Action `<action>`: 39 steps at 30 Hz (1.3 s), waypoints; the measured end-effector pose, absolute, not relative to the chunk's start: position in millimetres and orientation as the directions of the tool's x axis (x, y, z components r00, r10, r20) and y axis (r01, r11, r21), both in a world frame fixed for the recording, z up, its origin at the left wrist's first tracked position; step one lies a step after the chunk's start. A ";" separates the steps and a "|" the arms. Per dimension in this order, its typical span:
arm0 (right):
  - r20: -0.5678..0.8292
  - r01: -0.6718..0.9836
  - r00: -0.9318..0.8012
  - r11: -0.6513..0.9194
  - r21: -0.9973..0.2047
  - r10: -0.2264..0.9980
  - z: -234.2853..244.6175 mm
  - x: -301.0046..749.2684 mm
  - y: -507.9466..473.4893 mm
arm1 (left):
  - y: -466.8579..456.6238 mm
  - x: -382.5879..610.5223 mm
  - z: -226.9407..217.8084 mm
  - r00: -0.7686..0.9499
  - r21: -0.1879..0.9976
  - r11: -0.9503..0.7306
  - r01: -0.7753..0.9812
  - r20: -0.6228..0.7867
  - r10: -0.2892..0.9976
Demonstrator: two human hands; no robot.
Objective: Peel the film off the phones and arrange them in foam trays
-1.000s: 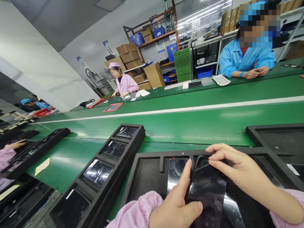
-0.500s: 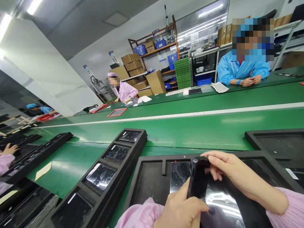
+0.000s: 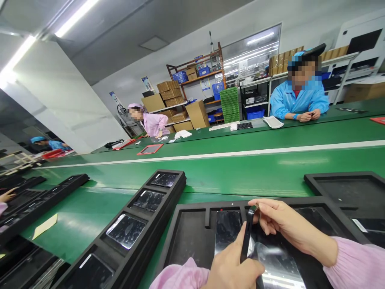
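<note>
My left hand (image 3: 233, 263) grips a slim black phone (image 3: 246, 237), tilted up so that its long side edge faces me. The fingers of my right hand (image 3: 275, 218) are bent around the phone's top end; what the fingertips pinch there is partly hidden. Both hands are above a black foam tray (image 3: 188, 237). In its slots lie a dark glossy panel (image 3: 227, 226) left of the phone and a shiny film-covered panel (image 3: 281, 263) below my right hand.
Left of the tray stands a stack of black foam trays (image 3: 159, 212) with several glossy screens. Another foam tray (image 3: 345, 186) is at the right. Beyond runs a green conveyor belt (image 3: 216, 176). Co-workers sit across it, one in a blue coat (image 3: 297, 100). A hand (image 3: 7, 195) shows far left.
The phone has turned from showing its dark face to nearly edge-on. My right fingers stay at its top end. The whole view has shifted slightly.
</note>
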State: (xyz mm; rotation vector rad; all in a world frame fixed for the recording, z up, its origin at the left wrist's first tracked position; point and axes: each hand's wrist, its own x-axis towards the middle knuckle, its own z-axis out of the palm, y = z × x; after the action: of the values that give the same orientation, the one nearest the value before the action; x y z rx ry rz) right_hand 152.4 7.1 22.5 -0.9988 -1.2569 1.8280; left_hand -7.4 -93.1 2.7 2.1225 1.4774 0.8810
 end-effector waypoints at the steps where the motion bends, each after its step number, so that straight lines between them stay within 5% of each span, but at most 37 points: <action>1: -0.202 -0.116 -0.465 -0.286 -0.951 0.862 22.8 152.5 7.3 | -92.7 -7.2 4.0 0.237 0.651 -0.366 0.665 0.281 0.930; 5: -0.111 -0.111 -0.349 -0.158 -0.981 0.930 29.6 155.9 4.1 | -82.4 -10.2 13.1 0.149 0.822 -0.359 0.443 0.327 0.933; 8: 0.055 -0.109 -0.230 0.030 -0.994 0.972 41.1 160.2 -4.4 | -66.5 -15.6 17.1 0.063 0.992 -0.118 0.037 0.116 0.991; 11: 0.208 -0.153 -0.293 0.169 -0.974 0.933 50.6 163.6 -14.1 | -53.5 -15.9 12.3 0.111 0.912 0.165 -0.375 -0.133 0.985; 14: 0.245 -0.186 -0.356 0.188 -0.964 0.902 53.5 164.7 -21.0 | -49.3 -8.2 1.7 0.115 0.795 0.164 -0.584 -0.119 0.986; 26: 0.243 -0.299 -0.382 0.130 -0.946 0.892 52.7 162.2 -32.0 | -50.1 -0.1 -11.4 0.222 0.689 0.098 -0.718 0.094 0.970; 32: 0.244 -0.278 -0.380 0.142 -0.950 0.892 56.3 162.5 -35.5 | -50.3 2.7 -6.2 0.240 0.620 0.173 -0.765 0.026 0.970; 39: 0.268 -0.323 -0.401 0.139 -0.936 0.876 59.4 162.8 -38.6 | -49.3 -3.8 -2.7 0.207 0.679 0.122 -0.724 0.045 0.977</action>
State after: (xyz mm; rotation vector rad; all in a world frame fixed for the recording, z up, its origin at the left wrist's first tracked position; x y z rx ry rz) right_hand 162.8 -38.6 59.4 -0.5859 -1.3911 1.4811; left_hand -3.8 -49.3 -2.7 0.6565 0.4720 1.3108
